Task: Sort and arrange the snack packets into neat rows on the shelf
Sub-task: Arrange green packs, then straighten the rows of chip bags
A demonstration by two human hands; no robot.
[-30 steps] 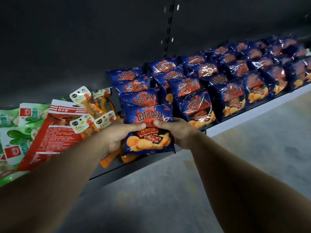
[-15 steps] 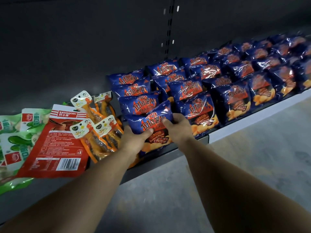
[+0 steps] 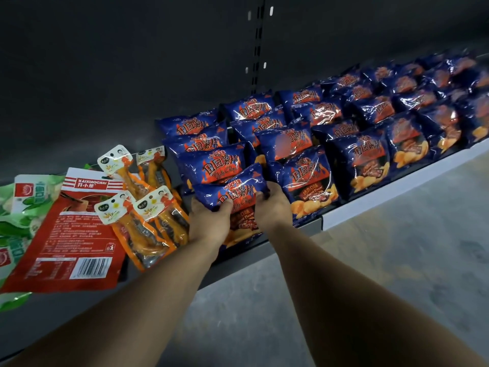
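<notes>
Dark shelf [image 3: 304, 230] is lined with blue rows. One blue chip packet [image 3: 232, 192] is gripped at the leftmost row's front by left hand [image 3: 209, 221] and right hand [image 3: 270, 205], fingers curled round it. Placement step judged underway; seating upright and releasing needed next.

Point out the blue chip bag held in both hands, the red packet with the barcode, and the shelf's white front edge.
blue chip bag [image 3: 235, 193]: head view, on its printed front.
red packet [image 3: 71, 234]: head view, on its text panel.
white front edge [image 3: 397, 193]: head view, mid-strip.
</notes>
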